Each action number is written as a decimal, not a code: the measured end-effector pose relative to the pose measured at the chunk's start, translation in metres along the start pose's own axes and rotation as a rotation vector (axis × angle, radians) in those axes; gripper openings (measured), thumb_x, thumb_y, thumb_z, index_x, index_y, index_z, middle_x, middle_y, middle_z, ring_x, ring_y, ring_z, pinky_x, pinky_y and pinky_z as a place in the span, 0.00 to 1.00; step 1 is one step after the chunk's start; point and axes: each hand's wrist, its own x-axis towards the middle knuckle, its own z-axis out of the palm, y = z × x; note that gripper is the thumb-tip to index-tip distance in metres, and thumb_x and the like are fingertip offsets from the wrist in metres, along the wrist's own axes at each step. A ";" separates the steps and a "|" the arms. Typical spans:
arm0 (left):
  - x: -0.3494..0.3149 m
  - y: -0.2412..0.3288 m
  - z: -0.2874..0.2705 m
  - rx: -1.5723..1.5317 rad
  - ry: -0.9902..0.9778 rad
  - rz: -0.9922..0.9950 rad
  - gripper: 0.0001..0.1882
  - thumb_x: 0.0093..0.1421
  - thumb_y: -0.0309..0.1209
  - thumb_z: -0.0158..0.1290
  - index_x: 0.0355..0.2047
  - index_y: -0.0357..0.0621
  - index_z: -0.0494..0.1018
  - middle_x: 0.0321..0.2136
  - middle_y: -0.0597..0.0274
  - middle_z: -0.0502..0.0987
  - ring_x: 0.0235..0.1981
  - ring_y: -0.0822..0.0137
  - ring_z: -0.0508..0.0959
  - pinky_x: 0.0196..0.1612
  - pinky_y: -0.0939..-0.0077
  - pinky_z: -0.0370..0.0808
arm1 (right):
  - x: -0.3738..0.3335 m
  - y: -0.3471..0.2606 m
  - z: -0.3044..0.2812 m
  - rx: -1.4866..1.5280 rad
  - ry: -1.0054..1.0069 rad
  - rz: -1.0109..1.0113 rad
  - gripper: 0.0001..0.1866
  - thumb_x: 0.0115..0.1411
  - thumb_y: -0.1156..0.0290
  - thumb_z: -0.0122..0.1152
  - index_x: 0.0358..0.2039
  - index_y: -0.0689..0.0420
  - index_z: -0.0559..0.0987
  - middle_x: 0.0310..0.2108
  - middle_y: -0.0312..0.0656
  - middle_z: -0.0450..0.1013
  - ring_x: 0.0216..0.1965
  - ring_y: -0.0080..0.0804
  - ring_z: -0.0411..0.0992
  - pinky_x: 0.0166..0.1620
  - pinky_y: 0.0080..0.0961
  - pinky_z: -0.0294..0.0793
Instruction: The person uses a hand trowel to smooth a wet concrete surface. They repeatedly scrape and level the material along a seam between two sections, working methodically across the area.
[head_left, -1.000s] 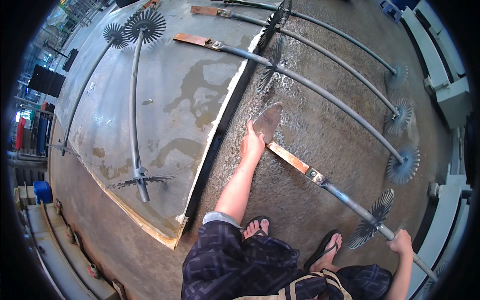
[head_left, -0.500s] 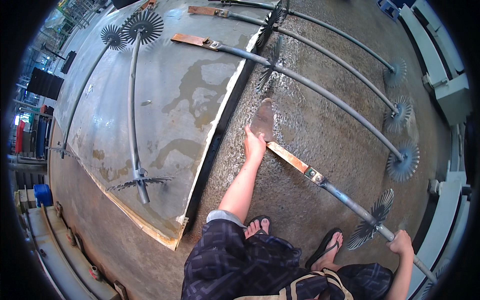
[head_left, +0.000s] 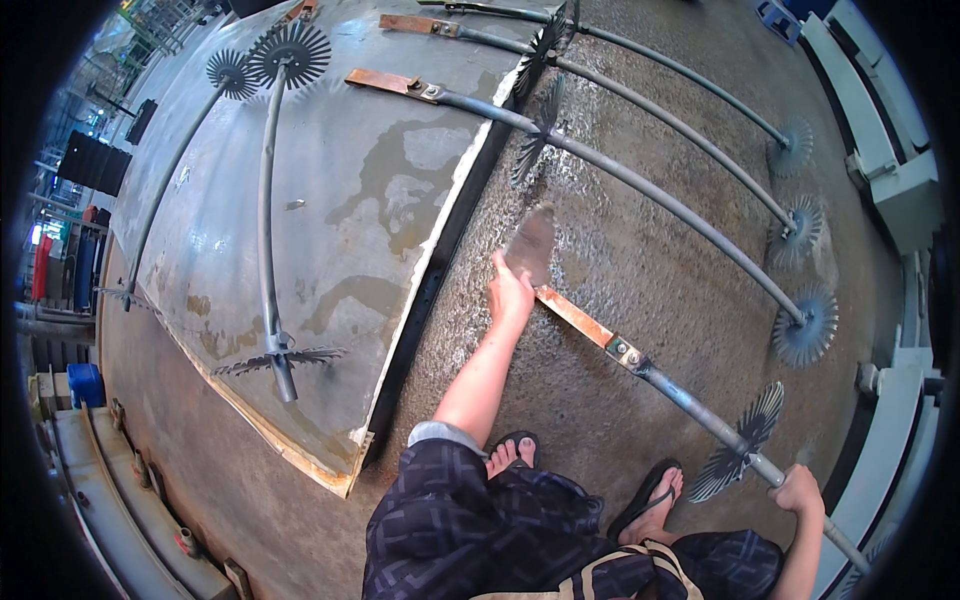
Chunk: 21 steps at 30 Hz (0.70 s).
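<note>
My left hand (head_left: 513, 298) is closed on a flat, pointed grey metal plate (head_left: 532, 245), held against the end of a copper strip (head_left: 575, 317). Whether plate and strip are joined, I cannot tell. Two bolts fix that strip to a grey metal rod (head_left: 690, 405), which slants down to the right. Lower on this rod sits a slotted disc (head_left: 745, 440) with fan-like blades. Just below the disc, my right hand (head_left: 797, 490) is wrapped round the rod. Another finned disc (head_left: 877, 565) shows in part at its far end.
Beside me on the left is a wet, grey sheet-topped platform (head_left: 400, 290) with a raised dark edge. Two finned rods (head_left: 268, 200) stand on it. Several similar rods (head_left: 670, 190) stretch from its edge over the rough wet floor (head_left: 620, 250). White machine frames (head_left: 890, 430) line the right.
The plate in my left hand has tilted a little to the right and looks slightly blurred. Both hands keep their holds, and the rod stays nearly in place.
</note>
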 end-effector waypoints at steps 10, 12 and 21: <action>-0.001 -0.007 0.002 -0.061 0.018 -0.029 0.34 0.55 0.30 0.53 0.58 0.46 0.48 0.37 0.33 0.74 0.41 0.40 0.75 0.45 0.54 0.70 | 0.004 0.002 0.003 -0.012 -0.014 0.009 0.15 0.33 0.67 0.61 0.22 0.63 0.80 0.26 0.58 0.74 0.33 0.51 0.74 0.41 0.36 0.73; -0.003 0.002 -0.001 -0.035 -0.009 -0.037 0.34 0.55 0.30 0.52 0.59 0.45 0.47 0.38 0.33 0.74 0.42 0.40 0.74 0.45 0.54 0.70 | 0.004 0.003 0.001 -0.011 -0.017 0.007 0.15 0.33 0.67 0.62 0.22 0.64 0.80 0.26 0.58 0.74 0.33 0.51 0.74 0.41 0.37 0.73; 0.001 -0.012 0.009 -0.022 0.038 0.019 0.34 0.56 0.31 0.52 0.59 0.46 0.46 0.33 0.36 0.75 0.37 0.41 0.76 0.41 0.53 0.71 | 0.000 0.000 0.001 -0.009 -0.013 -0.007 0.14 0.34 0.66 0.61 0.22 0.62 0.80 0.26 0.57 0.74 0.33 0.51 0.74 0.41 0.37 0.73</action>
